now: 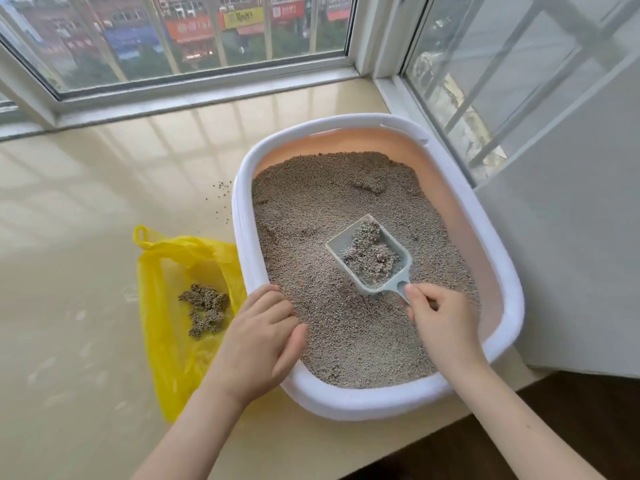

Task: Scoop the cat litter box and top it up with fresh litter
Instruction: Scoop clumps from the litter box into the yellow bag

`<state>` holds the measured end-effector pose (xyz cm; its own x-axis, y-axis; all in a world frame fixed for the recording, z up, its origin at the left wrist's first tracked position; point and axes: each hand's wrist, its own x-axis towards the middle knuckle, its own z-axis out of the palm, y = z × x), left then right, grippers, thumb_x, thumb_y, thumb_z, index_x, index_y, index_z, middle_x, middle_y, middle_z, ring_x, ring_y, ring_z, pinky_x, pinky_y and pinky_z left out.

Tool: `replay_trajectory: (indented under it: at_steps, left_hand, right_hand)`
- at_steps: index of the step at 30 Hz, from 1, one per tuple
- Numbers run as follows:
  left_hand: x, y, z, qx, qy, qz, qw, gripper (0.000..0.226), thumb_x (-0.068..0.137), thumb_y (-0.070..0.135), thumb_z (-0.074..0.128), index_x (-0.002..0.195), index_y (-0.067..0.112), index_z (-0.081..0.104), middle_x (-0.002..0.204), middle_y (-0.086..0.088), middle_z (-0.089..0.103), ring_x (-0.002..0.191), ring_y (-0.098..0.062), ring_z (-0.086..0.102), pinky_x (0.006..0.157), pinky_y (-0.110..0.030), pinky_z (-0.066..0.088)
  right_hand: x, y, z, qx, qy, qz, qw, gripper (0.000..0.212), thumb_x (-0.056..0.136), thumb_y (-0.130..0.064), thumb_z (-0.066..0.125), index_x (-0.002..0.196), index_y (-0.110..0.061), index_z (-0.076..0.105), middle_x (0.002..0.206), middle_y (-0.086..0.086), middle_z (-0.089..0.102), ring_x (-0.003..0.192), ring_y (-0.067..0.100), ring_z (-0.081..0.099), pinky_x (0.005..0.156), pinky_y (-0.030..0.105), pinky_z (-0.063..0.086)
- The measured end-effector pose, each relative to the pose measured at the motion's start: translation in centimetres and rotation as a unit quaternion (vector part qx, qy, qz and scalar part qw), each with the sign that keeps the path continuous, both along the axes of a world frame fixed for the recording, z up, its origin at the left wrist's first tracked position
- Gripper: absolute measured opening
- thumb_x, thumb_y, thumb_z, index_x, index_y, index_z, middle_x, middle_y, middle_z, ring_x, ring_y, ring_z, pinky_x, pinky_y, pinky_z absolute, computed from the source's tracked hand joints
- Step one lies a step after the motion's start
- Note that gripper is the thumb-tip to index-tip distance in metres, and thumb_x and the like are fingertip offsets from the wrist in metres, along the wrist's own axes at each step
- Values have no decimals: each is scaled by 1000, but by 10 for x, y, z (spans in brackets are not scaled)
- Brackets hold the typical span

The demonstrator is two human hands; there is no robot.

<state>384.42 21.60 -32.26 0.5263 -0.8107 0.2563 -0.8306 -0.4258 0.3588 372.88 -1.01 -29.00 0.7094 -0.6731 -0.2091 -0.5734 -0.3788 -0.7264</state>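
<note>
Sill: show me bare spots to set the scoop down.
Free: the wide sill left of the box, between window frame and bag. Crowded: the bag and stray grains hug the box's left side; its right rim meets the wall.
</note>
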Motion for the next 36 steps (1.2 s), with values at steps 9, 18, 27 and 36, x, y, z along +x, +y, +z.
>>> replay_trajectory:
  at_steps: [9, 18, 27, 36]
  left_hand:
    - [-1, 1, -6, -15, -12, 8, 1000, 42, 97, 25, 35, 63, 14, 56, 70, 3, 51, 77, -21, 51, 105, -32, 33]
    - [-1, 0, -7, -33, -7, 13, 999, 42, 98, 23, 34, 62, 15, 56, 68, 3, 48, 75, -21, 51, 104, -34, 35]
    - [-3, -1, -7, -42, 1, 23, 999, 45, 99, 22, 32, 61, 13, 55, 67, 1, 48, 73, -23, 51, 103, -35, 35]
    - [-8, 10, 0, -72, 53, -15, 996, 27, 90, 20, 49, 70, 11, 65, 76, 0, 59, 87, -21, 58, 106, -40, 36]
  right_hand:
    - [-10, 11, 4, 5, -5, 13, 1000, 44, 96, -26, 54, 59, -3, 53, 54, 18, 49, 48, 20, 36, 53, 31, 27]
    - [-14, 24, 1, -8, -2, 33, 999, 42, 97, -26, 52, 58, -10, 49, 54, 13, 48, 53, 29, 42, 53, 33, 29]
    - [-13, 28, 5, 17, 4, 34, 999, 40, 97, -24, 53, 59, -10, 55, 55, 13, 52, 45, 10, 37, 51, 32, 30]
    - [-9, 34, 5, 3, 4, 49, 999, 43, 96, -25, 53, 58, -6, 50, 48, 7, 44, 45, 14, 34, 51, 32, 26]
